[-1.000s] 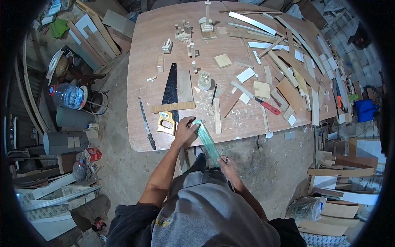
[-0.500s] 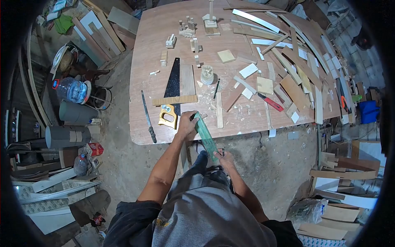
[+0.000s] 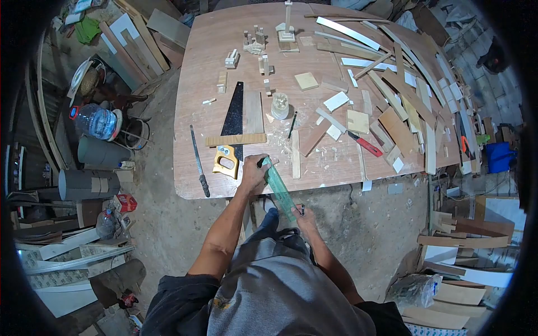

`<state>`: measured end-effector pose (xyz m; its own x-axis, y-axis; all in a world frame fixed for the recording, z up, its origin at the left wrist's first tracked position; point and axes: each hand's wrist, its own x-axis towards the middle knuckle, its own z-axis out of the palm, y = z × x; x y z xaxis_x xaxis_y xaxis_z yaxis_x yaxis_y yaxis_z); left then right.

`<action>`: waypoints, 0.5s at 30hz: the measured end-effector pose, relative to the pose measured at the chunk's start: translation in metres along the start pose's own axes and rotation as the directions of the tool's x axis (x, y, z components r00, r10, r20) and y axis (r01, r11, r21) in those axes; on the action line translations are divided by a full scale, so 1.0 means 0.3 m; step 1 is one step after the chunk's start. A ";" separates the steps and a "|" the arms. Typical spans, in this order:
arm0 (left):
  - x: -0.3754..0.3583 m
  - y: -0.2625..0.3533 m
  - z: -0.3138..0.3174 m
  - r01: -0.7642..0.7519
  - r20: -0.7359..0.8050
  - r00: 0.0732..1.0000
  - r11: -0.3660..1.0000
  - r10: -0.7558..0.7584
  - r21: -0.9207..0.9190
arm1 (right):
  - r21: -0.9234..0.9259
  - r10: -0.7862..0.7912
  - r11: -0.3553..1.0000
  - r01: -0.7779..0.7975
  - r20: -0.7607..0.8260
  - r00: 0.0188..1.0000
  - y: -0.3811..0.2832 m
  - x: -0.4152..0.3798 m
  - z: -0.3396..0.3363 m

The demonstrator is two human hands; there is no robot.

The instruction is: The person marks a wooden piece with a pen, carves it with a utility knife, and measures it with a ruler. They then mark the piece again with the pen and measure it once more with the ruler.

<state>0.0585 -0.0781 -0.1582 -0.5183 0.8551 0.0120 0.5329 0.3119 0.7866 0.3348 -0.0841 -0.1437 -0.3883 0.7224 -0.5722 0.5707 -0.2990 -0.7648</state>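
Note:
A flat, translucent green strip that looks like a ruler (image 3: 279,187) slants between my hands at the table's near edge. My left hand (image 3: 255,171) is closed on its upper end, and a small dark spot shows by the fingers. Lower down, my right hand (image 3: 305,217) grips the other end; a small dark piece, too small to name, sticks up by its thumb. Just beyond my left hand lies a handsaw (image 3: 227,161) with a yellow handle, under a short wooden strip (image 3: 235,139). Left of the saw rests a thin, dark-handled tool like a file (image 3: 199,162).
A jar (image 3: 280,106), a pencil (image 3: 292,124) and a red utility knife (image 3: 365,144) lie amid wood shavings on the table (image 3: 193,101). Long wooden strips crowd its right side. A small wooden model (image 3: 286,35) stands at the back. A water bottle (image 3: 96,121) is at the left.
The view has shifted slightly, so the table and its contents sit a little further left. My hands keep their hold on the ruler, with hardly any movement.

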 end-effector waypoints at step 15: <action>0.000 -0.017 0.010 0.007 0.002 1.000 0.999 -0.007 -0.045 | -0.037 -0.039 0.999 0.041 0.042 0.998 0.046 0.021 0.009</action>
<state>0.0578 -0.0784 -0.1641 -0.5207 0.8537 0.0054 0.4986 0.2990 0.8137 0.3383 -0.0854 -0.1586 -0.4404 0.7067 -0.5537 0.5805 -0.2463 -0.7761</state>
